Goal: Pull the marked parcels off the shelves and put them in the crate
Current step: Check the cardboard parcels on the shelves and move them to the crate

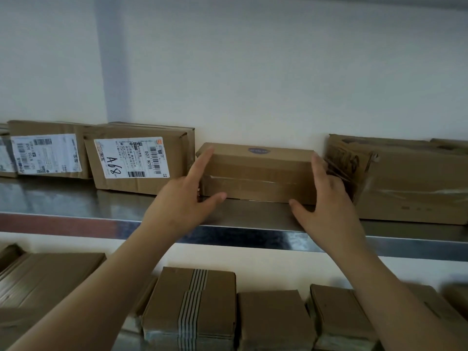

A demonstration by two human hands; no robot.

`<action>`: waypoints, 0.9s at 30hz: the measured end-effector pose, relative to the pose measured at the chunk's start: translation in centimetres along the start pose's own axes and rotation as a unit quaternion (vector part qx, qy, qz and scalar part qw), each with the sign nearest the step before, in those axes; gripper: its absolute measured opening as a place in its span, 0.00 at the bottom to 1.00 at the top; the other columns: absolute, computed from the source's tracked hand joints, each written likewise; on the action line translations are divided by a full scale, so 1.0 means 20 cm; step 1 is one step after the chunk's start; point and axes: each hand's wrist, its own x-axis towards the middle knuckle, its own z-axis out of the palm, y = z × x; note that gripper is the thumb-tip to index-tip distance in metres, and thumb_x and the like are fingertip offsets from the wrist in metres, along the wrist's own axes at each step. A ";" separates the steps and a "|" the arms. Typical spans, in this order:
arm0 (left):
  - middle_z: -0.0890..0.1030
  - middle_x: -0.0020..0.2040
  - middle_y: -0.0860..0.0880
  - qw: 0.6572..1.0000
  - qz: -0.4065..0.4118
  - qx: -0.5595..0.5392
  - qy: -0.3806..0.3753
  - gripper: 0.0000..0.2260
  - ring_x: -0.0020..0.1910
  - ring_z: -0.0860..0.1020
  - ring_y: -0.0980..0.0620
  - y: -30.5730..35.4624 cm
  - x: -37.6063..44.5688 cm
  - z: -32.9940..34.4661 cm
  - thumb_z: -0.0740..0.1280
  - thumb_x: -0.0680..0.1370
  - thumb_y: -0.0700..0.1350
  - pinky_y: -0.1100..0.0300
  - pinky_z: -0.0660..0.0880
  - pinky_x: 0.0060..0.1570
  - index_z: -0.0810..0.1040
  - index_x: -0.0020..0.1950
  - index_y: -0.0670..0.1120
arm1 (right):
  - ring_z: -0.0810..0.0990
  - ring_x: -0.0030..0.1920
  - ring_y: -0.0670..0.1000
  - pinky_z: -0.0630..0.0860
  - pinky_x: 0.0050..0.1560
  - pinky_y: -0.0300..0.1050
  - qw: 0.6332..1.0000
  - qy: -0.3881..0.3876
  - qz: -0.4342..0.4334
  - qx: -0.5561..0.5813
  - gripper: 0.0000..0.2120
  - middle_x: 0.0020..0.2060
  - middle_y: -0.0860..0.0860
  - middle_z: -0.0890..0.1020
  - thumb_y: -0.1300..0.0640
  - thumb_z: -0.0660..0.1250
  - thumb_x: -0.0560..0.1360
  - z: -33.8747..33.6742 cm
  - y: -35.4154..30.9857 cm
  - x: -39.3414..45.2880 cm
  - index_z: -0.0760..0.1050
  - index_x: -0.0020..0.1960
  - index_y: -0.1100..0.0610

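Landmark: long plain parcel [258, 173] on the steel upper shelf [76, 201], back against the white wall [253, 72].

Far left of it: labelled box [48, 150], partly cut by the frame edge. Next right, box marked "A68" [139, 163], its right end just beside the parcel's left end, narrow gap only. A bare strip of shelf runs in front of the parcel to the shelf's front lip.

Left hand [182, 198] at the parcel's left end: fingers [202, 160] straight and spread, index laid up along the left edge, thumb at the bottom front edge. Not wrapped around it.

Right hand [326, 198] at the parcel's right end: fingers extended along the end face, thumb low at the bottom front corner. Contact at the fingertips is hidden, so whether it is a firm grip cannot be told.

Right of the parcel: large taped box [405, 181], close, with the right fingers in the slot between them. Tight clearance there.

Below the parcel, lower shelf: a row of flat cartons, one with a striped band [192, 305].
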 end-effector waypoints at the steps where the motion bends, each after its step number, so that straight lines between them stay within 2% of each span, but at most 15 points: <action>1: 0.82 0.44 0.48 1.000 0.001 0.004 -0.001 0.39 0.44 0.81 0.49 0.00 0.00 0.00 0.65 0.76 0.62 0.50 0.80 0.50 0.39 0.75 0.68 | 0.75 0.58 0.55 0.77 0.55 0.50 1.000 -0.001 -0.005 0.006 0.42 0.65 0.55 0.67 0.43 0.66 0.76 0.00 0.00 0.00 0.39 0.78 0.40; 3: 0.81 0.45 0.48 1.000 0.004 0.013 -0.007 0.39 0.44 0.81 0.50 0.00 0.00 -0.01 0.64 0.76 0.63 0.51 0.80 0.50 0.40 0.76 0.67 | 0.75 0.56 0.54 0.79 0.54 0.51 1.000 0.005 -0.009 0.024 0.40 0.64 0.54 0.68 0.44 0.67 0.76 0.00 0.01 0.00 0.44 0.77 0.40; 5: 0.81 0.44 0.49 1.000 0.009 0.004 -0.005 0.36 0.43 0.81 0.51 -0.01 0.00 -0.01 0.64 0.74 0.64 0.50 0.80 0.49 0.48 0.77 0.65 | 0.76 0.55 0.52 0.80 0.54 0.52 0.999 0.020 -0.010 0.049 0.38 0.65 0.53 0.68 0.45 0.69 0.75 0.00 0.01 -0.01 0.50 0.76 0.41; 7: 0.81 0.45 0.50 1.000 0.019 -0.011 0.001 0.33 0.43 0.82 0.50 -0.02 -0.01 -0.01 0.65 0.73 0.64 0.49 0.81 0.48 0.54 0.74 0.62 | 0.76 0.55 0.52 0.80 0.54 0.53 0.997 0.035 -0.015 0.069 0.34 0.64 0.52 0.68 0.46 0.70 0.74 0.01 0.01 -0.02 0.55 0.73 0.43; 10: 0.81 0.47 0.50 0.999 0.031 -0.007 -0.004 0.31 0.45 0.82 0.51 -0.01 -0.02 -0.02 0.63 0.72 0.67 0.51 0.82 0.48 0.58 0.72 0.59 | 0.76 0.55 0.52 0.81 0.53 0.52 0.995 0.043 -0.018 0.084 0.28 0.60 0.50 0.69 0.46 0.71 0.73 0.01 0.01 -0.02 0.61 0.67 0.44; 14: 0.79 0.43 0.55 0.999 0.041 -0.002 -0.010 0.33 0.40 0.80 0.55 0.00 -0.03 -0.02 0.55 0.67 0.71 0.55 0.81 0.45 0.62 0.69 0.58 | 0.76 0.52 0.52 0.80 0.50 0.50 0.997 0.032 -0.013 0.067 0.24 0.55 0.49 0.69 0.44 0.71 0.72 0.01 0.02 -0.02 0.62 0.62 0.46; 19: 0.81 0.51 0.50 0.999 0.039 -0.023 0.015 0.28 0.46 0.81 0.51 -0.02 -0.03 -0.02 0.59 0.70 0.69 0.51 0.81 0.47 0.66 0.67 0.60 | 0.75 0.49 0.50 0.76 0.45 0.44 0.999 0.014 -0.015 0.028 0.21 0.52 0.49 0.73 0.41 0.68 0.74 0.02 0.03 -0.01 0.64 0.59 0.48; 21: 0.79 0.52 0.53 0.998 0.049 -0.029 0.034 0.23 0.47 0.80 0.51 -0.02 -0.03 -0.02 0.63 0.73 0.64 0.57 0.80 0.46 0.69 0.66 0.58 | 0.75 0.44 0.49 0.73 0.38 0.41 0.999 0.018 -0.019 0.024 0.18 0.45 0.48 0.74 0.40 0.68 0.74 0.02 0.03 -0.01 0.65 0.53 0.49; 24: 0.76 0.51 0.56 0.995 0.066 -0.031 0.072 0.19 0.48 0.75 0.55 -0.01 -0.04 -0.02 0.68 0.75 0.57 0.68 0.72 0.43 0.73 0.65 0.55 | 0.73 0.37 0.46 0.66 0.31 0.39 1.000 0.019 -0.022 0.012 0.17 0.37 0.47 0.73 0.40 0.67 0.74 0.02 0.03 -0.01 0.65 0.47 0.51; 25: 0.76 0.51 0.56 0.995 0.062 -0.034 0.075 0.20 0.49 0.75 0.56 -0.01 -0.04 -0.02 0.68 0.75 0.57 0.67 0.73 0.44 0.73 0.65 0.54 | 0.73 0.36 0.46 0.67 0.31 0.39 1.000 0.019 -0.022 0.009 0.17 0.37 0.47 0.73 0.40 0.67 0.74 0.02 0.03 -0.01 0.65 0.47 0.51; 27: 0.77 0.55 0.53 0.995 0.044 -0.059 0.063 0.25 0.53 0.76 0.55 -0.02 -0.04 -0.03 0.67 0.73 0.61 0.59 0.77 0.51 0.70 0.67 0.55 | 0.73 0.36 0.47 0.69 0.31 0.41 1.000 0.018 -0.014 0.004 0.17 0.37 0.48 0.73 0.40 0.67 0.74 0.02 0.02 -0.01 0.66 0.46 0.52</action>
